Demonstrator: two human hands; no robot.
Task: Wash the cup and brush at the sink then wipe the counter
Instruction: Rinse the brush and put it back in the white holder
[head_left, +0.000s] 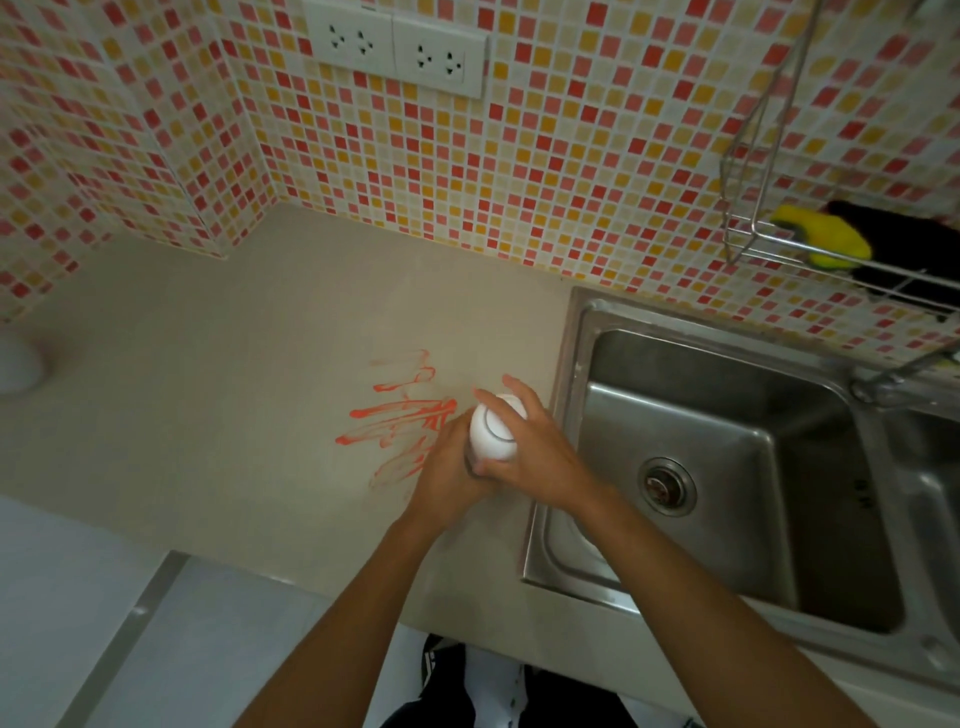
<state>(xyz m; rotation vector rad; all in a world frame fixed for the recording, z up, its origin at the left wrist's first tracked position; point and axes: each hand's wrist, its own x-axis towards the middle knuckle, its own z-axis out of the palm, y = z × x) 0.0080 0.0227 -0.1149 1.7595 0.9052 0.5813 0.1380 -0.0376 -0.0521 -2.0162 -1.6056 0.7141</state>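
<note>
A white cup (493, 431) is held above the beige counter (218, 395), just left of the steel sink (727, 467), with its base turned up toward the camera. My right hand (535, 447) wraps round its right side, fingers curled over the far end. My left hand (447, 473) grips it from the left and below. Orange-red smears (400, 421) streak the counter right beside the hands. No brush is in view.
A wire rack (810, 244) on the tiled wall at the upper right holds a yellow sponge (826, 236) and a black cloth (904, 244). A white round object (18, 364) sits at the counter's left edge. Two wall sockets (397, 49) are above.
</note>
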